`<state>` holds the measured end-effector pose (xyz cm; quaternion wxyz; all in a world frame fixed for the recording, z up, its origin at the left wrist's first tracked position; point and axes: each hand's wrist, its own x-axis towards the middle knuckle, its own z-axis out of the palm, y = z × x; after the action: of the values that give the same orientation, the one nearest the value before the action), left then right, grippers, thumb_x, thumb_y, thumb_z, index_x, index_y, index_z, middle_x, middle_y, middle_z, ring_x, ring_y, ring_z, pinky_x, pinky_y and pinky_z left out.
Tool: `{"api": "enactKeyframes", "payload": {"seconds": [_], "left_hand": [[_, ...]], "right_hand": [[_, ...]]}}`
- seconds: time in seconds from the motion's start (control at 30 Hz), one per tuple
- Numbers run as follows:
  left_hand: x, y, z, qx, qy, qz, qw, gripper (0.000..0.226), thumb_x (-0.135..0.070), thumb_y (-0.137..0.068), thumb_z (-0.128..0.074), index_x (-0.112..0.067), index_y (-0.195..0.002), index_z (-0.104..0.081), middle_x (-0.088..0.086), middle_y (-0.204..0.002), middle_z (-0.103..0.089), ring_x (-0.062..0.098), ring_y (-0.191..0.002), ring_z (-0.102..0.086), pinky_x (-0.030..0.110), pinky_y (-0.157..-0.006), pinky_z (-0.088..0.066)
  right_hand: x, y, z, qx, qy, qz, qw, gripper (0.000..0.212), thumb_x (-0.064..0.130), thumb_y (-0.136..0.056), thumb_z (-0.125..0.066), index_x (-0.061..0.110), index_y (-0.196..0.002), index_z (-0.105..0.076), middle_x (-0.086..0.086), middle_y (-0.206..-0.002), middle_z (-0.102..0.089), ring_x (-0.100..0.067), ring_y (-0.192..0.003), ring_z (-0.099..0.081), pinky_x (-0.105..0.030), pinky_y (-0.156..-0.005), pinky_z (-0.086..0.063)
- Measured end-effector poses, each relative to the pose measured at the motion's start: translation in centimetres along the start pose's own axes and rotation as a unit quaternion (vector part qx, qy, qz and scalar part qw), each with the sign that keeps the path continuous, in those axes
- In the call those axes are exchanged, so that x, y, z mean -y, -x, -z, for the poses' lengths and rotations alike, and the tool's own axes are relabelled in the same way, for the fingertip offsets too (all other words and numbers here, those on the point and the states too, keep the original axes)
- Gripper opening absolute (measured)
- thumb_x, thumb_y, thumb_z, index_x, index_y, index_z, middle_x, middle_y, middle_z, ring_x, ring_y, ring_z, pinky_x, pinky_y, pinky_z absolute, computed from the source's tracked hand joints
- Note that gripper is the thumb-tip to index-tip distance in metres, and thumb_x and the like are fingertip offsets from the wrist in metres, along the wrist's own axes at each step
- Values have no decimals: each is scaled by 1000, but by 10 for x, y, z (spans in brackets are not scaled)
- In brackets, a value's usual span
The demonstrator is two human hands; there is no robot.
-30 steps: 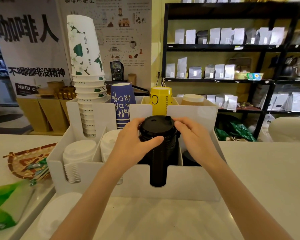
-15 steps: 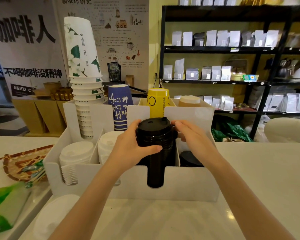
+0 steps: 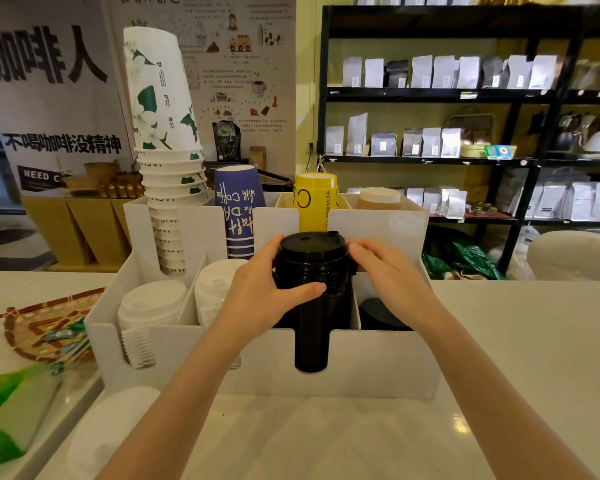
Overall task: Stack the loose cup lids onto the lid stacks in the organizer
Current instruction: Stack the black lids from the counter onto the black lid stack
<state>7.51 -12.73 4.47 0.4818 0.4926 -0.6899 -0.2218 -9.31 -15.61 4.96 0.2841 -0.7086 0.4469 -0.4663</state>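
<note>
The person is cupping the black lid stack (image 3: 310, 271) in the white organizer (image 3: 378, 362) from both sides: the left hand (image 3: 260, 299) is wrapping its near face while the right hand (image 3: 388, 271) is pressing its far rim, probably squaring the top lids so they nest.

Two bare forearms enter from the bottom edge, one on each side. No sleeve covers either arm up to where the frame cuts them off near the elbows. The left hand (image 3: 264, 289) wears no glove, ring or bracelet, and its thumb shows a short, plain nail without polish. The right hand (image 3: 392, 271) is likewise bare, with no watch or band at the wrist. Both arms are slim and smooth, free of visible marks or tattoos.
</note>
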Motion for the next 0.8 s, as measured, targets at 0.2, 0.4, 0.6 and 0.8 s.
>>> {"api": "enactKeyframes", "payload": {"seconds": [0.2, 0.4, 0.6, 0.8], "left_hand": [[7, -4, 5, 23, 49, 26, 998, 61, -17, -69, -72, -39, -114, -38, -18, -108, -52, 12, -115, -48, 33, -100, -41], [7, -2, 3, -11, 19, 30, 999, 70, -20, -64, -77, -21, -124, -40, -7, -120, -52, 12, -115, -48, 28, -97, -42], [-1, 2, -5, -58, -3, 26, 998, 67, -35, -64, -74, -18, -119, -41, -2, -126, -52, 7, -107, -44, 19, -80, -41], [0, 1, -8, -71, -13, 39, 997, 80, -41, -68, -69, -23, -134, -27, -1, -142, -40, 13, -120, -42, 29, -96, -40]], "right_hand": [[3, 4, 2, -18, 43, 13, 999, 31, 26, -93, -36, 9, -98, -61, -11, -97, -64, -18, -93, -56, -19, -77, -40], [4, 5, 3, -12, 14, -3, 1000, 32, 24, -94, -35, 5, -100, -60, -11, -97, -61, -6, -83, -51, -16, -72, -38], [3, 2, 0, 5, -25, -12, 1000, 20, 23, -94, -35, 21, -96, -55, 3, -92, -54, -1, -84, -49, -16, -77, -37], [0, -1, -2, -6, -23, -15, 1000, 42, 34, -92, -37, 25, -133, -36, 9, -122, -46, -8, -117, -40, -30, -103, -31]]}}
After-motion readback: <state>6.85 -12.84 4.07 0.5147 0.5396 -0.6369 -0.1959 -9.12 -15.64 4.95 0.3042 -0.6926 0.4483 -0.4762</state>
